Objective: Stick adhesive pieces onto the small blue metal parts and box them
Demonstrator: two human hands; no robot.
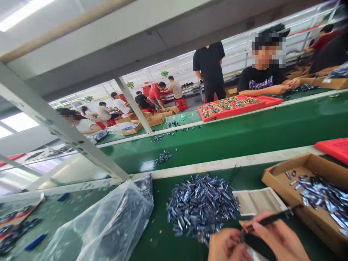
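Note:
At the lower right, my right hand [277, 237] is closed around a slim black pen-like tool [272, 217], whose far end points toward the cardboard box. My left hand [225, 244] is pinched just left of it, fingertips close to the tool's near end; a small dark bit shows there, too blurred to name. Beyond my hands lies a heap of small shiny dark-blue pieces [201, 203] on the green bench. A pale flat sheet [258, 201] rests between the heap and the cardboard box [288, 166], which holds more such pieces.
A clear plastic bag [106, 221] of dark pieces lies left of the heap. Past a white rail [217, 163] runs a green belt [244, 130] with small piles. A red tray [231, 107] of colourful bits stands across. Co-workers sit beyond; a slanted metal post [67, 134] rises left.

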